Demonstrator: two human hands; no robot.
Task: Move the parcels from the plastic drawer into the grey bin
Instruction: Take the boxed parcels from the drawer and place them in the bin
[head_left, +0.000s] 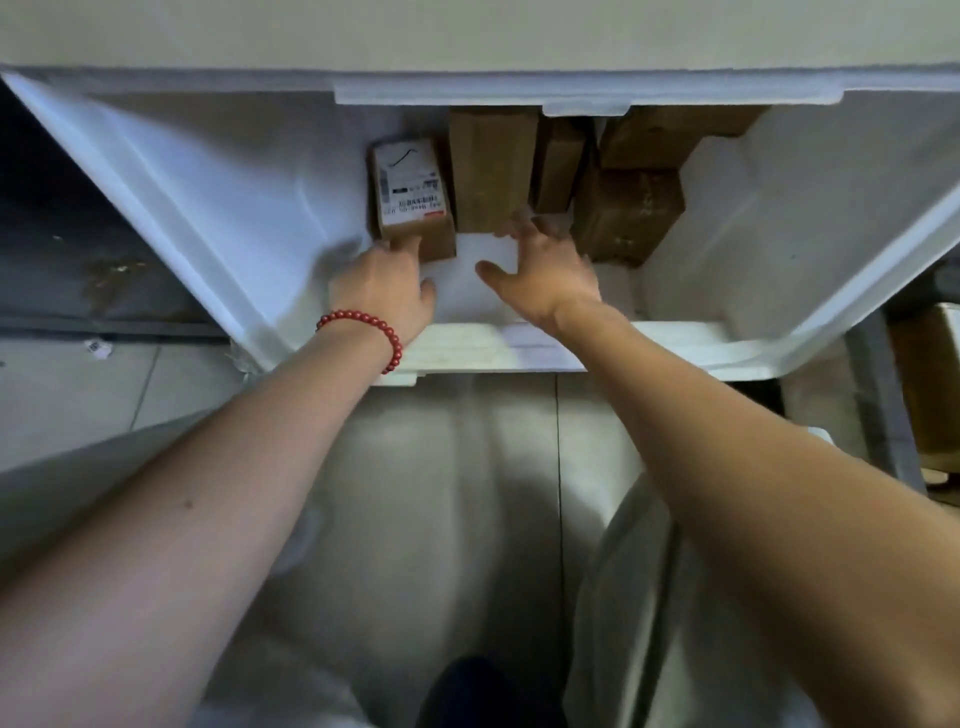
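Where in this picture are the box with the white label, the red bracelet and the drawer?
parcel with the white label (410, 182): head view, on the label itself.
red bead bracelet (375, 320): head view, on the beads across the wrist.
plastic drawer (218, 197): head view, on its bare left inner wall.

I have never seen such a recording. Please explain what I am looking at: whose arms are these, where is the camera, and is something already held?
There is no machine here. A person works with two bare hands, and the single camera sits on the person's head, looking forward and down, so both arms enter from the bottom edge. They reach into an open white plastic drawer. At its back stand several cardboard parcels. The left hand, with a red bead bracelet at the wrist, touches the near end of the labelled parcel. The right hand is spread open just in front of the tall brown parcel and holds nothing. Nothing is lifted yet.
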